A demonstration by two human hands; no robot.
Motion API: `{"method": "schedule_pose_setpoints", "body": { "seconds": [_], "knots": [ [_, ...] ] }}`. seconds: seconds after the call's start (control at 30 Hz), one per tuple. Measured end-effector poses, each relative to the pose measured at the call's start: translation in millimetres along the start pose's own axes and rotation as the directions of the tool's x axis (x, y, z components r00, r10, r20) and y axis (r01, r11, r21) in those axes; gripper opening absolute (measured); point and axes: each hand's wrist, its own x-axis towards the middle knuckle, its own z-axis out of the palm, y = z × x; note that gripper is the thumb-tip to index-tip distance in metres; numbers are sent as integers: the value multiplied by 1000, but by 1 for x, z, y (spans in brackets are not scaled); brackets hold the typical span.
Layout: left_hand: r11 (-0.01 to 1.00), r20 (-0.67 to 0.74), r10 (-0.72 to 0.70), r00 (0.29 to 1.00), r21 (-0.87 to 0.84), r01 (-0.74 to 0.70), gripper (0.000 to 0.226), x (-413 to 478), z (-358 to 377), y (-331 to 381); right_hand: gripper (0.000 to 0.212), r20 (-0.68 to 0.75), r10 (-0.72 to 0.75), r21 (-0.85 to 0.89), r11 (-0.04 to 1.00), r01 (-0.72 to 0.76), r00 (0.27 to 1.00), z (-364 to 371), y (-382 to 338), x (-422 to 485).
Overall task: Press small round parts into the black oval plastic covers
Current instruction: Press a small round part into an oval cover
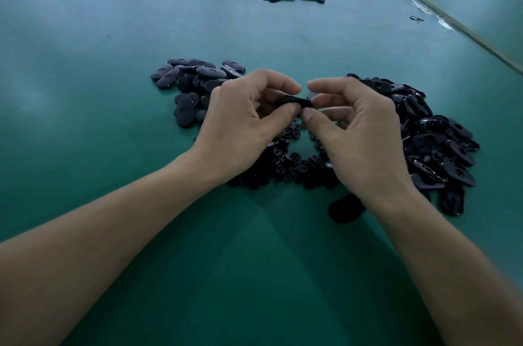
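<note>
Black oval cover point(294, 102), pinched between both hands' fingers point(290, 111)

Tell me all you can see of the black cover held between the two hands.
The cover is a black oval piece, plastic by its look, with a slight gloss. It is held above the table, roughly level, seen nearly edge-on, long axis left to right. The left hand pinches its left end, the right hand its right end, thumbs meeting under its near edge. Fingers hide much of it, so whether a round part is seated cannot be told.
</note>
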Motion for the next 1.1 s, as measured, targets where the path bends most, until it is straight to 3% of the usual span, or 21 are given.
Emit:
{"method": "schedule_pose_setpoints", "body": {
  "seconds": [0.17, 0.5, 0.8, 1.0, 1.1],
  "knots": [
    [987, 38, -45, 998, -151, 50, 19, 1, -3, 0, 21, 12, -8, 55, 998, 7, 1000, -1, -1, 2],
    [970, 60, -52, 997, -236, 65, 20, 3, -2, 1, 12, 2, 21, 139, 990, -21, 1000, -1, 0, 3],
    [953, 72, -70, 995, -290, 88, 21, 2, -3, 1, 8, 15, 30, 138, 990, -31, 999, -1, -3, 2],
    [945, 64, -88, 994, -310, 104, 16, 2, -3, 1, 17, -38, -38, -13, 999, 37, 999, 0, -5, -4],
    [939, 59, -100, 993, -325, 114, 13, 2, -4, 0, 16, -9, -6, 46, 999, 6, 1000, -1, -5, -3]
  ]
}}
